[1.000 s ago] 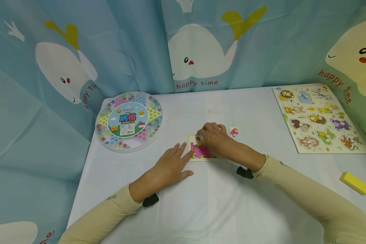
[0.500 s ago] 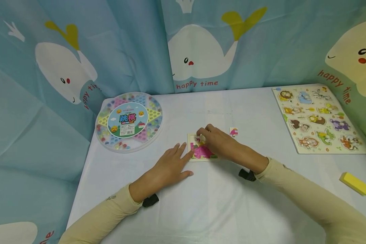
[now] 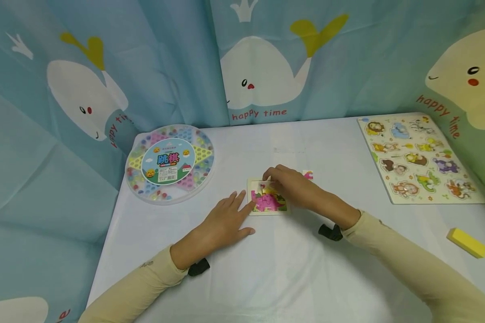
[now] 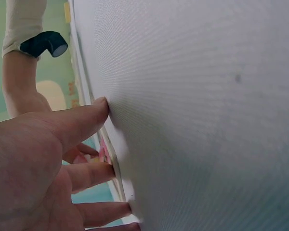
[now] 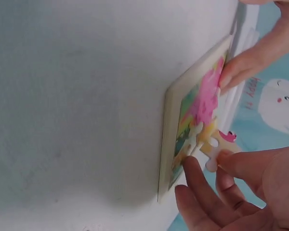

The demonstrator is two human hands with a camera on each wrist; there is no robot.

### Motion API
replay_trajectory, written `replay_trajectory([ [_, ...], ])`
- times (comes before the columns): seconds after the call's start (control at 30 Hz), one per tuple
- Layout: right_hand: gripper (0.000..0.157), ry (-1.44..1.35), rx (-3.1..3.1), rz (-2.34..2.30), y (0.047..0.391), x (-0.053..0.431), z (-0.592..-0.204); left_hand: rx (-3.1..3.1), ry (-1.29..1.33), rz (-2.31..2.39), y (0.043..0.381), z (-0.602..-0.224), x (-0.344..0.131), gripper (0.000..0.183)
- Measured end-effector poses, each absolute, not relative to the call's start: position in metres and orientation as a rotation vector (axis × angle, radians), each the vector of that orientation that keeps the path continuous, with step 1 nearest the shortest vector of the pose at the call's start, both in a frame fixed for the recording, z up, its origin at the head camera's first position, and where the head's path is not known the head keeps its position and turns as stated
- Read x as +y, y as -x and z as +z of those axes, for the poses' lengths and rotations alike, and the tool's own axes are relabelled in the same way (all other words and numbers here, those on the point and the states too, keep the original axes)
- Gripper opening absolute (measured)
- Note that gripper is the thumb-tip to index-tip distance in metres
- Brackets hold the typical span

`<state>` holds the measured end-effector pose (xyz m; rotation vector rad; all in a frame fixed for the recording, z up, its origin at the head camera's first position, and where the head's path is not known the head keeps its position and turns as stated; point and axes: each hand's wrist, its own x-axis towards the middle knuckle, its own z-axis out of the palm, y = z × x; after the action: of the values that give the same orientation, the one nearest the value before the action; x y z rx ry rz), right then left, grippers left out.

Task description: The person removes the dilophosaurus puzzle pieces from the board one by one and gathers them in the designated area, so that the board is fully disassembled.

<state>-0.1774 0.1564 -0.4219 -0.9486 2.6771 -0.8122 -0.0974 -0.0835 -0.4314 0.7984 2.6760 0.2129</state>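
Note:
A small jigsaw puzzle in a cream tray [image 3: 266,214] lies mid-table, with a pink animal on its assembled pieces. My right hand [image 3: 295,190] is over its upper right side. In the right wrist view, thumb and fingers pinch a puzzle piece [image 5: 224,145] bearing a pink patch and an eye, tilted above the tray. Another fingertip touches the tray's contents. My left hand [image 3: 223,220] lies with fingers spread, the index fingertip on the puzzle's left side and the thumb on the table. One loose pink-and-white piece [image 3: 308,174] lies beyond my right hand, partly hidden by it.
A round Chinese checkers set [image 3: 169,163] stands at the back left. An animal peg board [image 3: 396,157] lies at the back right, with a yellow block [image 3: 467,242] nearer the front. Behind the table hangs a blue whale-print curtain [image 3: 194,58].
My right hand has shifted slightly to the right, and its fingers have drawn back, so more of the puzzle shows. My left hand stays in place. The head view has tilted a little.

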Motion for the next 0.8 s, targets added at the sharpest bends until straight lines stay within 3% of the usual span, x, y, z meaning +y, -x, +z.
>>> replay_trajectory([
  [0.43,0.018,0.853,2.697,-0.951,0.186,0.177,-0.415,2.674,-0.798,0.229,0.098,-0.432,-0.083,0.076],
  [0.8,0.012,0.694,2.802,-0.903,0.203,0.256,-0.388,2.668,-0.791,0.234,0.097,-0.432,-0.083,0.076],
])
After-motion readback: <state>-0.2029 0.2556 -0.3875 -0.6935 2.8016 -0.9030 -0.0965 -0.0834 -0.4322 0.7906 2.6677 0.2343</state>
